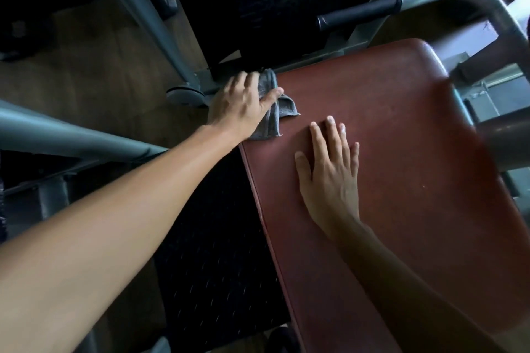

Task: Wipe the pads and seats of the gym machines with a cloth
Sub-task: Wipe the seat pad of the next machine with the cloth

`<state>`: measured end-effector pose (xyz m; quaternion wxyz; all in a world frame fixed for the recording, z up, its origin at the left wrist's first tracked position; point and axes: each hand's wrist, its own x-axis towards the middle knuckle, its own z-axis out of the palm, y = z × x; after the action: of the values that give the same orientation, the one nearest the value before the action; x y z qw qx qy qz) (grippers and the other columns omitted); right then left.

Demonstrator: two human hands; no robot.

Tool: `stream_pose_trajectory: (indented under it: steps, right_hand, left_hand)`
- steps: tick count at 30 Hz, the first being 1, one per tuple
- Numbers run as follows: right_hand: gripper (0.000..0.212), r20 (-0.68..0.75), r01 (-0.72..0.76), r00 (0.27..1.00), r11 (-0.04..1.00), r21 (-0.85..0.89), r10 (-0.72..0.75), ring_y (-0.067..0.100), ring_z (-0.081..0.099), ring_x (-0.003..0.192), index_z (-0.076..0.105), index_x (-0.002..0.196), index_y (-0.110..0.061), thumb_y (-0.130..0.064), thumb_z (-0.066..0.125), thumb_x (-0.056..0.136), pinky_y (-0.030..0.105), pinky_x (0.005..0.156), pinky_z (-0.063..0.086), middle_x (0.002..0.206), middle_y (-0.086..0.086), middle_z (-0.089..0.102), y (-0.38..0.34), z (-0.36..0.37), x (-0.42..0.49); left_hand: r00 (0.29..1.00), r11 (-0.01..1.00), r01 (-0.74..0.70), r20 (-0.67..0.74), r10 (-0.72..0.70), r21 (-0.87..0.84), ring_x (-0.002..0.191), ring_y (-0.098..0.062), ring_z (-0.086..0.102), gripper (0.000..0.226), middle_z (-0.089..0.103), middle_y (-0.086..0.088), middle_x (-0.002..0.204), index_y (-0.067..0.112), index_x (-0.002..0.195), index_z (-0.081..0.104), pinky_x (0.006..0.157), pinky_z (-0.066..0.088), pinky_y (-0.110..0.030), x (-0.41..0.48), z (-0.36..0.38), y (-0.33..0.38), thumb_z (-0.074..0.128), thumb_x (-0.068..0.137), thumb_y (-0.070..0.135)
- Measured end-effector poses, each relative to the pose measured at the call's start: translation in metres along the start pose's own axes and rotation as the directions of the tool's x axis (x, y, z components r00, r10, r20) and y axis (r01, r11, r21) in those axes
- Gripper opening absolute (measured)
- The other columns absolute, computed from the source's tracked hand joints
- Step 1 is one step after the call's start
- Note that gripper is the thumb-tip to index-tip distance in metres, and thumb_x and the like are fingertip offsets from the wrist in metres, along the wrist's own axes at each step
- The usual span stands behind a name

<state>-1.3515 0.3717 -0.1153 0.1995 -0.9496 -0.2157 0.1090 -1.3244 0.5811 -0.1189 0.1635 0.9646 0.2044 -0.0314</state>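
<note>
From the head camera, my left hand (243, 100) lies on the grey cloth (272, 112), fingers loosely together and pressing it against the far left corner of the red-brown pad (401, 152). Part of the cloth hangs crumpled over the pad's edge beneath my palm; whether I am gripping a fold underneath I cannot tell. My right hand (329, 175) rests flat on the pad, fingers spread a little, holding nothing, just to the right of the cloth hand and nearer to me.

The pad's long axis runs from that corner back toward my body, so the unwiped stretch lies to the right of my left hand and behind it. I judge the left hand, already on the cloth, should do the stroke.

The pad looks like smooth vinyl with rounded corners; the cloth is soft, ribbed terry. Grey metal tubes (459, 0) frame it, with a black foam grip (358, 13) beyond.
</note>
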Motion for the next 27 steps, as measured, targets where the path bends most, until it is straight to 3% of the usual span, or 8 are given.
stream_pose_trajectory:
  steps: [6,11,16,23,27]
  right_hand:
    - [0.058,-0.066,-0.016,0.998,0.989,-0.148,0.006,0.018,0.002,0.152,0.017,0.156,-0.022,-0.045,0.024,0.104,0.044,0.123,0.003,0.165,0.001,0.007,-0.002,0.015,-0.005]
    - [0.058,-0.075,0.008,0.997,0.989,-0.149,-0.019,0.019,0.002,0.152,0.016,0.157,-0.022,-0.044,0.024,0.104,0.045,0.123,0.003,0.165,0.001,0.006,0.001,0.019,-0.004]
    - [0.058,-0.116,0.032,0.992,0.988,-0.150,-0.050,0.019,0.004,0.152,0.018,0.156,-0.022,-0.046,0.022,0.103,0.045,0.122,0.004,0.165,0.001,0.009,0.000,0.021,-0.004]
    - [0.057,-0.162,0.064,0.983,0.991,-0.118,-0.083,0.019,0.006,0.152,0.022,0.155,-0.023,-0.046,0.022,0.102,0.046,0.122,0.003,0.164,0.002,0.014,0.002,0.023,-0.005]
    - [0.052,-0.155,0.129,0.979,0.991,-0.035,-0.133,0.021,0.013,0.150,0.036,0.149,-0.025,-0.042,0.034,0.101,0.047,0.122,0.006,0.161,-0.002,0.025,0.006,0.017,-0.004]
  left_hand:
    - [0.967,0.887,0.163,-0.107,-0.230,-0.433,0.120,-0.032,0.053,0.056,0.058,-0.017,0.125,0.001,0.128,0.053,0.098,0.041,-0.038,-0.020,0.019,-0.010,0.052,0.098,0.048]
    - [0.929,0.743,0.231,-0.085,-0.361,-0.628,0.113,-0.027,0.061,0.056,0.065,-0.010,0.120,0.007,0.121,0.057,0.096,0.047,-0.041,-0.017,0.027,-0.010,0.053,0.094,0.056]
    - [0.918,0.679,0.226,-0.080,-0.389,-0.699,0.108,-0.024,0.063,0.048,0.068,-0.008,0.117,0.009,0.119,0.060,0.085,0.045,-0.028,-0.017,0.028,-0.008,0.054,0.097,0.051]
    - [0.925,0.647,0.168,-0.109,-0.365,-0.744,0.096,-0.019,0.057,0.047,0.064,-0.005,0.111,0.008,0.121,0.060,0.078,0.038,-0.024,-0.019,0.032,-0.011,0.053,0.098,0.049]
    - [0.907,0.589,0.118,-0.155,-0.392,-0.800,0.109,-0.024,0.061,0.048,0.066,-0.008,0.120,0.007,0.124,0.062,0.078,0.037,-0.021,-0.022,0.039,-0.017,0.056,0.098,0.047]
